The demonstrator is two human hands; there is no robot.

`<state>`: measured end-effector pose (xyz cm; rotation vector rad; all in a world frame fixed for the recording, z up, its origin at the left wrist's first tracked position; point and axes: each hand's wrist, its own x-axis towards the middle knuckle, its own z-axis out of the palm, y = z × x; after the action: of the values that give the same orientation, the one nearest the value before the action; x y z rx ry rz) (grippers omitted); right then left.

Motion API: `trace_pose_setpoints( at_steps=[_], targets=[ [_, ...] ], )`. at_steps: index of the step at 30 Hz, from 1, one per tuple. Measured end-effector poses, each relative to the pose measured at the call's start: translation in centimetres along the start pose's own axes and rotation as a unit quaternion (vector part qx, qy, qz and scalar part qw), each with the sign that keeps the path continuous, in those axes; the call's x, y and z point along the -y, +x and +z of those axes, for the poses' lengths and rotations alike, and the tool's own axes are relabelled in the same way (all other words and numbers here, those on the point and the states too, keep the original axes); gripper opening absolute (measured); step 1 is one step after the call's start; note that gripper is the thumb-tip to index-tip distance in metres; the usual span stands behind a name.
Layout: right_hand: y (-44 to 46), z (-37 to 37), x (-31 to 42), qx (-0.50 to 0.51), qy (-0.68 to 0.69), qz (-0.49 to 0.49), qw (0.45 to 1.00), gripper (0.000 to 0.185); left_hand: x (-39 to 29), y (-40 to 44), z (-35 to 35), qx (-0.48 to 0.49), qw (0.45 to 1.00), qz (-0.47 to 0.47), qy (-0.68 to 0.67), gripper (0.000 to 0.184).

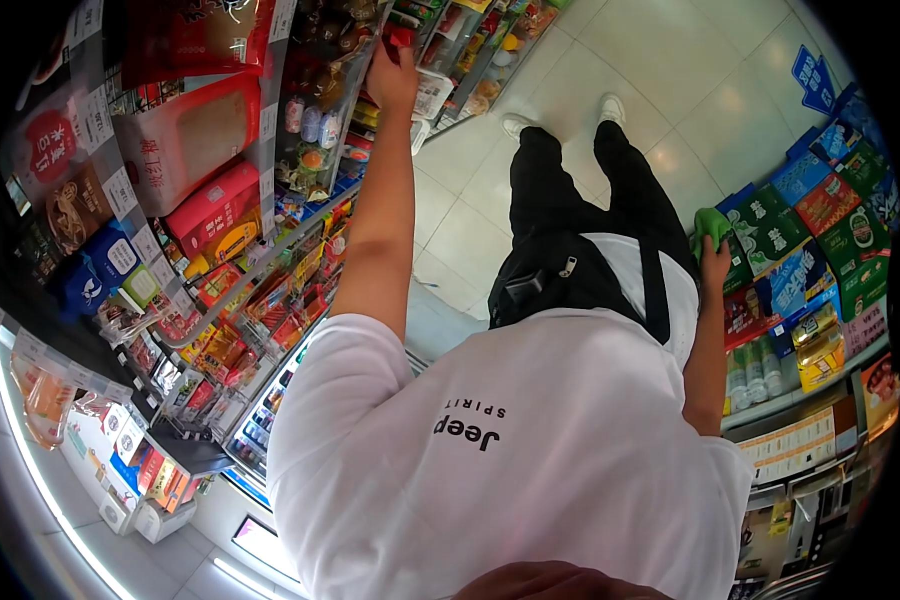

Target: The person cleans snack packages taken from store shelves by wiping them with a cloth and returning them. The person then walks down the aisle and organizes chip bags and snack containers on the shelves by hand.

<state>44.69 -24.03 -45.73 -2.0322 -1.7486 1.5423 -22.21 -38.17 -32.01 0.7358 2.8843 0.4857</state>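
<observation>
My left hand [391,82] is stretched out at the end of the shelf rack on the left. Its fingers are closed around a small red item [400,36], whose kind I cannot make out. Clear bins of small packaged snacks [315,125] hang right beside this hand. On the other side, my right hand [714,263] hangs low by my hip, gripping a bunched green cloth [710,226]. Stacked green drink cartons [770,230] stand close by the cloth.
Tall shelves with a red packaged bag [195,140] and price tags run along my left. Pale floor tiles [660,75] lie ahead around my shoes. A blue sign [813,80] stands at the far right, and bottles [753,372] sit near my right elbow.
</observation>
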Motion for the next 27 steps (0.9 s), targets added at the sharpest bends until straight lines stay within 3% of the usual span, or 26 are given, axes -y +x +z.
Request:
trace_pose_setpoints(
  at_steps=[1, 4, 10, 16, 19, 22, 27],
  targets=[
    [0.4, 0.1, -0.9, -0.014, -0.029, -0.016, 0.999, 0.049, 0.4, 0.2, 0.7, -0.069, 0.997, 0.032, 0.001, 0.066],
    [1.0, 0.7, -3.9, -0.042, -0.084, -0.046, 0.995, 0.048, 0.6, 0.5, 0.9, -0.071, 0.997, 0.021, 0.015, 0.051],
    [0.3, 0.7, -2.7, -0.025, -0.09, 0.017, 0.995, 0.048, 1.2, 0.5, 1.1, -0.053, 0.999, -0.007, -0.002, 0.052],
    [-0.2, 0.7, -1.9, -0.026, -0.073, 0.018, 0.997, 0.048, 2.0, -0.7, 1.6, -0.124, 0.991, 0.02, -0.036, 0.057],
    [-0.4, 0.7, -1.3, -0.017, -0.039, 0.025, 0.999, 0.048, 3.5, -1.7, 2.3, -0.176, 0.979, 0.09, -0.04, 0.061],
    [-0.4, 1.0, -1.1, -0.018, -0.051, 0.024, 0.998, 0.049, 3.1, -3.4, 2.5, -0.185, 0.977, 0.072, -0.082, 0.062],
    [-0.4, 1.0, -0.1, -0.009, -0.089, 0.02, 0.996, 0.05, 2.9, -3.0, 4.0, -0.155, 0.945, -0.051, -0.285, 0.06]
  ],
)
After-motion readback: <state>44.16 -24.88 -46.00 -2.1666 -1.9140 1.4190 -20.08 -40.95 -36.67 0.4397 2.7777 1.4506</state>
